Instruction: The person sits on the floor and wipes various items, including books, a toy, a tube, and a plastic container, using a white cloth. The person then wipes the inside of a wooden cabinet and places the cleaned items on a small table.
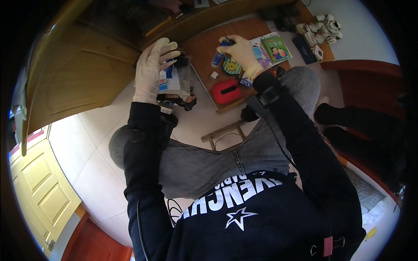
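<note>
My right hand (241, 53), in a pale thin glove, grips a small blue bottle (217, 59) from above; its top lies partly behind my fingers. Beneath it is a brown wooden surface (204, 40). A round blue-and-yellow pouch with an animal face (232, 66), a red case (226, 91) with a dark strip, and a small white block (214, 75) lie nearby. My left hand (149, 70), gloved too, has its fingers apart beside a clear plastic bag (184, 76) of mixed items. The palm hides part of this bag, and I see nothing held there.
A green illustrated book (277, 49) lies at the surface's right end. Further right are a dark pouch (304, 50) and white figurines (321, 29). An open wooden cabinet door (81, 65) stands left. A low wooden stool frame (225, 132) sits between my knees. Another person's dark-clad legs (356, 119) are at right.
</note>
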The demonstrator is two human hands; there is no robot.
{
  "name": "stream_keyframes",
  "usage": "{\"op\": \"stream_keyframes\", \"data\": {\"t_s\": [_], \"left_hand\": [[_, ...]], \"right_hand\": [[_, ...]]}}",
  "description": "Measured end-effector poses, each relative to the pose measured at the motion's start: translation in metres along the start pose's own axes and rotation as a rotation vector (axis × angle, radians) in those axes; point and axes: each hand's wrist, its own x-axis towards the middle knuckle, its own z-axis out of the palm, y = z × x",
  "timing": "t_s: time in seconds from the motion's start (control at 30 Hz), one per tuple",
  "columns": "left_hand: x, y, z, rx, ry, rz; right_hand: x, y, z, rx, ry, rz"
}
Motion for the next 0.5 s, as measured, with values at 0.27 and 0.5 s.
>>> {"op": "stream_keyframes", "data": {"t_s": [0.27,0.5], "left_hand": [[-0.001,0.014,0.007,0.031,-0.128,-0.074],[0.005,0.020,0.021,-0.049,-0.122,-0.018]], "right_hand": [[-0.065,0.129,-0.008,-0.148,0.192,0.486],[-0.098,0.160,-0.017,-0.514,0.151,0.630]]}}
